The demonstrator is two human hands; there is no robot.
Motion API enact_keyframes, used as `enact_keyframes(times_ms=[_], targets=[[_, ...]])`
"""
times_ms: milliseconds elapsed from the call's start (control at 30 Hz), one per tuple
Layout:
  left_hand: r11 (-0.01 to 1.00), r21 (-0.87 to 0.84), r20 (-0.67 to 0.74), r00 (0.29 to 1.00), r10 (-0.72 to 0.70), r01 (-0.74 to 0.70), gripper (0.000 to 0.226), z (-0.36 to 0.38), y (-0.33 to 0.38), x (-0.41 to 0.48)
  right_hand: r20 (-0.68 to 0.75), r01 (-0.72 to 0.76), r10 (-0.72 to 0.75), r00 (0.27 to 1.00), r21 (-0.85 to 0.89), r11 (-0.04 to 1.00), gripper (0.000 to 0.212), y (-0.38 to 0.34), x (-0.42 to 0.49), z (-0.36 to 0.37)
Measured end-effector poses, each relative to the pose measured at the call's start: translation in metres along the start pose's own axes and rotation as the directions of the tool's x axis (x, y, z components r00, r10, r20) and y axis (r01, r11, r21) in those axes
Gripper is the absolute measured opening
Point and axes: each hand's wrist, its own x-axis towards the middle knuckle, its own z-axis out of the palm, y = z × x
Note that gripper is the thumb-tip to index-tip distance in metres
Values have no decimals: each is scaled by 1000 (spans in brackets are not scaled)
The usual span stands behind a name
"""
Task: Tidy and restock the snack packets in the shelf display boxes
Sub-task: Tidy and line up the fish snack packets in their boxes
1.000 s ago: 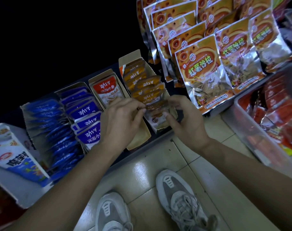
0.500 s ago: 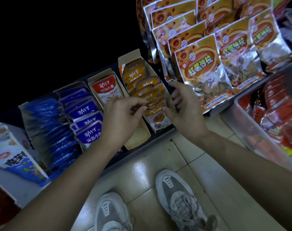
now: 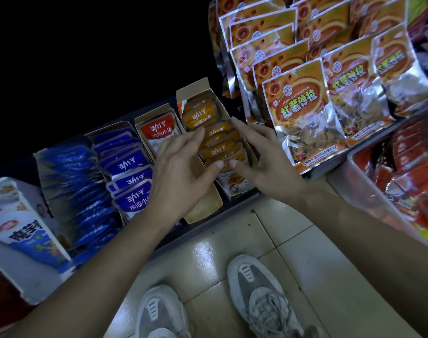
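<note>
Squaring the orange packets [image 3: 200, 115] in their box [image 3: 193, 89], left hand [image 3: 181, 172] and right hand [image 3: 261, 164] press with straight, open fingers.

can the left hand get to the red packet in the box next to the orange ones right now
Probably yes. The left hand lies right beside the red packet, which stands uncovered in its open-topped box; nothing lies between them.
</note>
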Motion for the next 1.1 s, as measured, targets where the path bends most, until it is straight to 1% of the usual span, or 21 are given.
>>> enact_keyframes(times_ms=[100,167,233,300,333,400,433,467,500,600,667,700,767,867,933,1000,1033,1100], targets=[[998,59,-2,1000,26,-25,69,3,-2,-2,48,50,-51,998,25,998,72,-4,-1,-4],[998,56,-20,999,38,-37,62,3,-2,0,94,80,-91,991,109,991,71,-9,1,-1],[997,62,-25,999,43,-42,59,3,-1,0,125,65,-93,988,213,975,74,-13,0,1],[994,93,-39,998,54,-50,57,1,0,-1,89,37,-63,994,269,962,78,-12,-2,0],[994,97,-54,997,60,-54,56,0,1,-2,36,26,-35,999,246,969,79,-9,-2,-2],[997,59,-91,995,52,-47,46,-1,0,-2,-81,25,-18,997,76,997,76,-4,-4,-5],[999,25,-111,993,43,-40,39,-2,-1,-1,-115,39,-42,993,-29,999,74,-2,-4,-6],[999,-12,-123,992,32,-34,33,-3,-1,2,-124,48,-60,990,-99,994,71,0,-5,-5],[999,-38,-126,992,18,-23,30,-5,-2,6,-115,45,-58,992,-118,992,68,0,-5,-4],[999,-50,-109,994,-4,-2,25,-10,-2,22,-91,8,-11,996,-26,1000,57,-2,-3,-5],[997,-72,-79,997,1,-7,21,-13,-3,30,-118,-33,42,992,80,996,41,-5,4,-10],[996,-83,-63,998,7,-12,21,-15,-4,33,-131,-52,65,989,103,993,33,-5,9,-15],[995,-91,-33,999,22,-25,21,-16,-6,34,-104,-80,87,991,73,994,20,-7,21,-25],[991,-127,19,998,53,-50,21,-21,-8,37,4,-72,72,997,-2,997,9,-11,36,-35],[982,-187,75,996,57,-42,21,-26,-9,40,26,-53,56,998,-74,996,9,-12,45,-38],[971,-239,142,989,45,-10,21,-31,-10,44,43,-46,51,998,-110,993,8,-13,51,-41],[969,-248,166,985,41,1,22,-33,-11,45,54,-44,50,997,-110,993,7,-14,54,-43],[975,-222,169,985,42,-4,21,-32,-12,47,66,-28,35,997,-104,994,8,-18,56,-44]])
